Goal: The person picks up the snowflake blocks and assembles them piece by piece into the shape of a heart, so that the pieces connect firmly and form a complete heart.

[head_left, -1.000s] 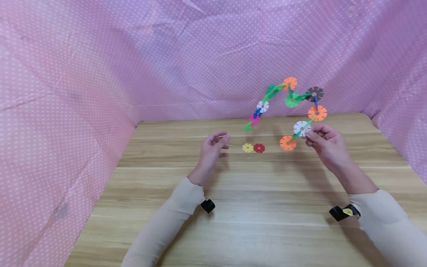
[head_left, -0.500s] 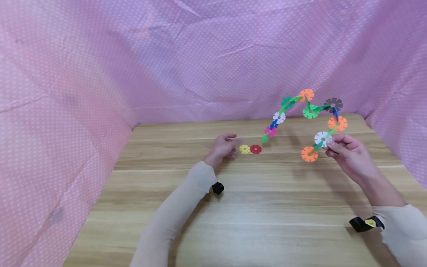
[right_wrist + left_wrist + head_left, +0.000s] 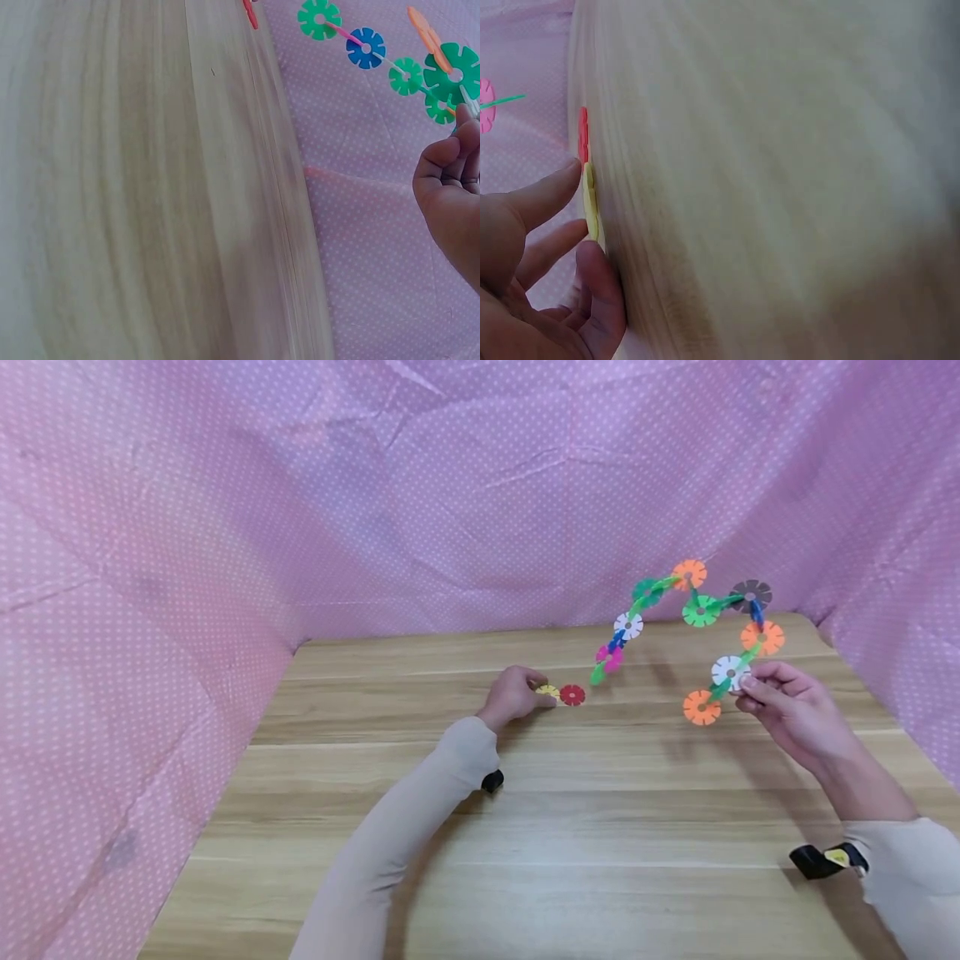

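My left hand (image 3: 513,695) is at a yellow notched snowflake disc (image 3: 550,691) on the table, thumb and fingers at its edges. Its fingers cover part of the disc. A red snowflake disc (image 3: 572,695) lies flat against the yellow one; whether they are slotted together I cannot tell. On the right, my right hand (image 3: 791,710) pinches a white snowflake disc (image 3: 727,672), part of a long bent chain of snowflake discs (image 3: 701,610) held above the table. An orange disc (image 3: 701,707) ends the chain nearest me; a green disc (image 3: 597,674) ends it near the red one.
The wooden table (image 3: 570,827) spreads below both arms. A pink dotted cloth (image 3: 465,502) hangs behind it and along both sides. Black straps with small devices (image 3: 813,862) sit at the wrists.
My left hand has moved right and down onto the yellow disc. The right hand has shifted right and a little lower with the chain, then stayed nearly still.
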A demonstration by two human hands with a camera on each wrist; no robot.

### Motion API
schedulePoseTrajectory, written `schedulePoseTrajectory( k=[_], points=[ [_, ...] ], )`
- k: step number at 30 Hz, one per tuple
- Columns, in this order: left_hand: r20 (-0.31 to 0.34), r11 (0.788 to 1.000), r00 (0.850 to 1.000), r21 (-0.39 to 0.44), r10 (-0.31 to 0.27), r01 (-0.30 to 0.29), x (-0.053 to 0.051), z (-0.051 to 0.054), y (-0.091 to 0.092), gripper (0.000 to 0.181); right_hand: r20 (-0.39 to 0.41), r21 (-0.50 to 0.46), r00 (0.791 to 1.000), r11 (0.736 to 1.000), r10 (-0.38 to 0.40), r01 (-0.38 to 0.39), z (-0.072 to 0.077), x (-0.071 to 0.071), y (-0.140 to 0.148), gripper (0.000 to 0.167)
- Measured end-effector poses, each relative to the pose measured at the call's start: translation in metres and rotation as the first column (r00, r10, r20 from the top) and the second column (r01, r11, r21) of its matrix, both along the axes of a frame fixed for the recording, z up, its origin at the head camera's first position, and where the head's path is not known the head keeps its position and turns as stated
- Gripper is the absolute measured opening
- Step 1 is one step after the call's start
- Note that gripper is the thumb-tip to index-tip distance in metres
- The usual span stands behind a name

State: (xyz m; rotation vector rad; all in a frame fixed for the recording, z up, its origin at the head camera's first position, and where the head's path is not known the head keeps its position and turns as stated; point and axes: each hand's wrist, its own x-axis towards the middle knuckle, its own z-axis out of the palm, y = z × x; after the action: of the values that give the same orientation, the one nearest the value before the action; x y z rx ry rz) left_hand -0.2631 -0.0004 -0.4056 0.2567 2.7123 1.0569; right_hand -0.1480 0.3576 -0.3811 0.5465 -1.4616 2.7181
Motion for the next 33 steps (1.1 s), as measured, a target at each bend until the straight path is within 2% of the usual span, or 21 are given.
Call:
schedulePoseTrajectory(
  k=[6, 12, 15, 18, 23, 25, 27, 29, 30, 33],
  points=[
    [0.015, 1.000, 1.000, 0.012, -0.012, 0.012, 0.003, 0.002, -0.003, 0.036, 0.018, 0.014, 1.000, 1.000, -0.003, 0.003, 0.005, 0.002, -0.003, 0.025],
    [-0.035, 0.999, 0.999, 0.021, -0.034, 0.035, 0.005, -0.001, -0.005, 0.033, 0.029, 0.022, 1.000, 1.000, -0.001, 0.000, 0.009, -0.001, -0.006, 0.025],
    [-0.060, 0.998, 0.998, 0.052, -0.029, 0.032, 0.007, -0.002, -0.008, 0.027, 0.021, 0.027, 1.000, 1.000, -0.004, 0.004, 0.013, -0.002, -0.009, 0.025],
    [-0.070, 0.991, 0.997, 0.131, -0.011, 0.020, 0.011, -0.001, -0.014, 0.020, 0.023, 0.028, 1.000, 1.000, -0.009, 0.008, 0.016, -0.004, -0.013, 0.024],
    [-0.054, 0.953, 0.998, 0.304, 0.027, -0.009, 0.021, 0.009, -0.027, 0.015, 0.024, 0.034, 1.000, 0.999, -0.013, 0.012, 0.023, -0.009, -0.023, 0.021],
    [-0.069, 0.934, 0.997, 0.356, 0.040, -0.013, 0.029, 0.016, -0.031, 0.015, 0.024, 0.037, 1.000, 0.999, -0.010, 0.009, 0.025, -0.012, -0.028, 0.020],
    [-0.111, 0.918, 0.992, 0.396, 0.056, -0.007, 0.039, 0.022, -0.033, 0.014, 0.029, 0.041, 1.000, 0.999, -0.009, 0.008, 0.027, -0.014, -0.033, 0.019],
    [-0.187, 0.903, 0.980, 0.430, 0.068, 0.019, 0.051, 0.027, -0.034, 0.013, 0.035, 0.036, 0.999, 0.999, -0.009, 0.007, 0.030, -0.016, -0.039, 0.019],
    [-0.226, 0.888, 0.971, 0.458, 0.075, 0.038, 0.057, 0.030, -0.033, 0.013, 0.039, 0.033, 0.999, 0.999, -0.011, 0.010, 0.031, -0.017, -0.042, 0.018],
    [-0.341, 0.843, 0.935, 0.528, 0.102, 0.101, 0.075, 0.036, -0.030, 0.011, 0.055, 0.002, 0.998, 1.000, -0.019, 0.019, 0.035, -0.019, -0.054, 0.016]
  ],
)
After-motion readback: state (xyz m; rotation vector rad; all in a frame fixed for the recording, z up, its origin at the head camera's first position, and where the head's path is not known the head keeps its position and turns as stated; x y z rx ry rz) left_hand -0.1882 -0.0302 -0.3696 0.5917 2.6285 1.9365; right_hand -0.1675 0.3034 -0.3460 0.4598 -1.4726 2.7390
